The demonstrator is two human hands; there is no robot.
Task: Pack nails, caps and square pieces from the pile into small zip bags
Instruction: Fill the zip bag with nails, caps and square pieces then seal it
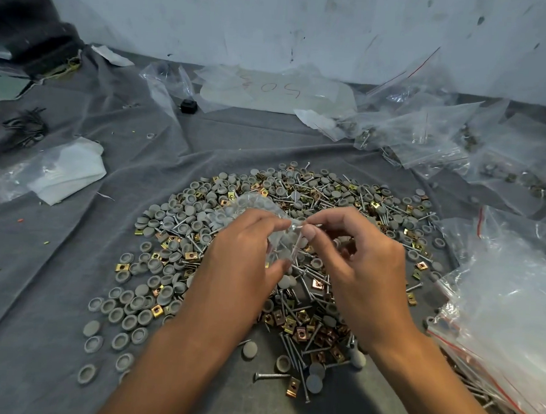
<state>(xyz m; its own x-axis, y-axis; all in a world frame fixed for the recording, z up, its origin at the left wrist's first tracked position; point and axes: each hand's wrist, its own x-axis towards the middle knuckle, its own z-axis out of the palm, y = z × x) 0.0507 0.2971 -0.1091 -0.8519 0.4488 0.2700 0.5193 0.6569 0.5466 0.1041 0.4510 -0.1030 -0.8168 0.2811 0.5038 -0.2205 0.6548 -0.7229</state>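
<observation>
A small bag [258, 225] (already part full) is held over the pile [262, 269] by the left hand [247, 256]. A nail [308, 226] is pinched by the right hand [354, 258] at the bag's mouth. If the mouth is missed, the nail could be dropped back.

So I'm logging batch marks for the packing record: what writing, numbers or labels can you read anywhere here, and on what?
"503", handwritten in red and seen upside down, on the clear plastic sheet lying at the far edge of the grey cloth by the wall; the last digit is faint, so it is uncertain.
No print shows on the small zip bag in the hands, nor on the other bags.
</observation>
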